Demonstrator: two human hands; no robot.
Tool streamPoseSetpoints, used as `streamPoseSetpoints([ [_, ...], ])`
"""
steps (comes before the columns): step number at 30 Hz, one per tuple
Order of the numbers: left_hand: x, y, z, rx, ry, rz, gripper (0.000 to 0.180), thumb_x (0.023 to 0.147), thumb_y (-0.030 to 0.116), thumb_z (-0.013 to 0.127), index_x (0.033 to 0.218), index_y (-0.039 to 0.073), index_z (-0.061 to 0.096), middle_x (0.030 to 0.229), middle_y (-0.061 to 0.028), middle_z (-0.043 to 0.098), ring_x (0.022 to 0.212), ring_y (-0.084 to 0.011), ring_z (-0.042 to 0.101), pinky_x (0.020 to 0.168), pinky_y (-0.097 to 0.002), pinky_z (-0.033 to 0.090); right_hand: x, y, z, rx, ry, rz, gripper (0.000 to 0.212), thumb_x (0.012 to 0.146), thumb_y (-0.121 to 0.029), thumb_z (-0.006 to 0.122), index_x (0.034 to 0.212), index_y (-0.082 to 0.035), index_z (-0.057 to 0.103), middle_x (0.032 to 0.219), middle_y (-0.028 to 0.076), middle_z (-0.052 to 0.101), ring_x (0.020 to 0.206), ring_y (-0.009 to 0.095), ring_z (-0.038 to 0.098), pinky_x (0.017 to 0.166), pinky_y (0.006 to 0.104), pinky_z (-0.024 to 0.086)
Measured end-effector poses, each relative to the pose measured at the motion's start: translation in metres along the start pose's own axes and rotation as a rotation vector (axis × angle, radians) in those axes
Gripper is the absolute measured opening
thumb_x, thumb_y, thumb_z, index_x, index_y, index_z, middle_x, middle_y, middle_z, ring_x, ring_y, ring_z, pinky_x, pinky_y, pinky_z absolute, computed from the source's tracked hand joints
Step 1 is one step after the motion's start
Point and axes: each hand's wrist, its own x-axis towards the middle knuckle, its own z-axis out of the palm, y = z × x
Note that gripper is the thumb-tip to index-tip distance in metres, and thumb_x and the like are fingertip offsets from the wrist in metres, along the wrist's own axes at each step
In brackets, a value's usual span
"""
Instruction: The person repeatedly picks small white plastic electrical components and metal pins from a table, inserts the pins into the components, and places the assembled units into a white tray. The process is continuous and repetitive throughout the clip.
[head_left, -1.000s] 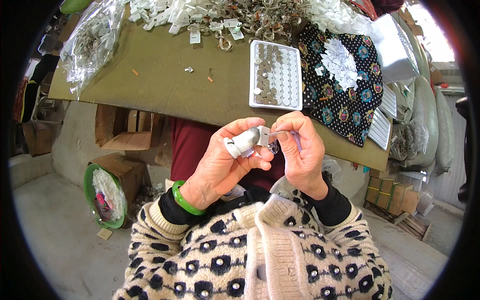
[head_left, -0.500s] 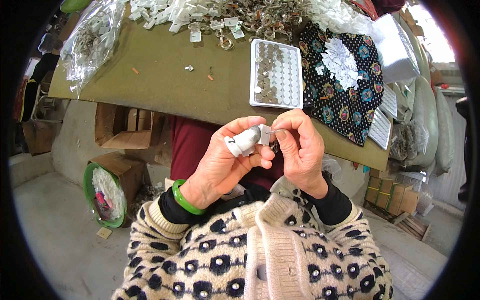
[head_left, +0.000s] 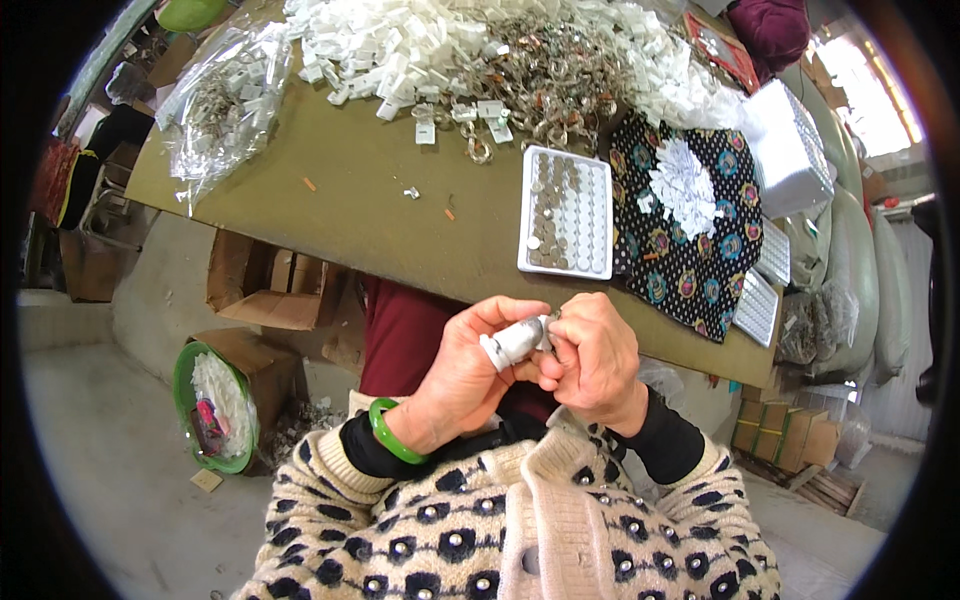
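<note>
In front of my body, my left hand closes on a small white card, now mostly covered by fingers. A white sleeve-like wrap, greyish toward its end, lies among the left fingers and seems to cover the thumb. My right hand pinches against the card from the right; whatever its fingertips hold is hidden. A green bangle circles my left wrist. Just beyond the hands on the table stands a white pocketed tray, partly filled with round, coin-like metallic discs.
White plastic cards and tangled metallic loops heap along the far side. A patterned black cloth holds white pieces. Left are a clear bag, cardboard box and green basket. Stacked trays stand right.
The view has tilted, so table and hands appear lower. My right fingers have closed in over the card; the thin metal piece they pinched earlier is now out of sight.
</note>
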Motion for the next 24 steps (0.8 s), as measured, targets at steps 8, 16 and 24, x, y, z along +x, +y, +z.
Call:
streamPoseSetpoints([
  [8,-0.004,0.009,-0.011,-0.081,-0.007,0.0,0.03,0.097,0.013,0.058,0.124,0.0,0.055,0.102,-0.0172,0.066,0.084,-0.0273,0.07,0.074,-0.0371,0.06,0.048,0.008,-0.006,0.133,-0.323,0.096,0.018,0.072,-0.002,0.069,0.084,-0.002,0.055,0.075,0.012,0.053,0.065,0.032,0.057,0.056,0.0406,0.046],
  [16,-0.004,0.017,-0.015,0.038,0.035,0.032,0.022,0.096,0.011,0.059,0.115,0.001,0.059,0.106,-0.0227,0.067,0.077,-0.0269,0.072,0.062,-0.0337,0.061,0.13,0.072,0.064,-0.34,-0.273,0.012,0.012,0.083,-0.005,0.059,0.094,0.0,0.057,0.085,0.015,0.059,0.072,0.031,0.065,0.06,0.0375,0.052],
  [24,-0.006,0.023,-0.019,0.033,0.01,0.063,0.022,0.096,0.01,0.06,0.115,-0.001,0.058,0.099,-0.0181,0.066,0.08,-0.0263,0.071,0.063,-0.0334,0.061,0.143,0.096,0.096,-0.525,-0.386,0.028,0.018,0.076,-0.001,0.061,0.094,0.001,0.057,0.087,0.016,0.061,0.071,0.029,0.068,0.06,0.0377,0.055],
])
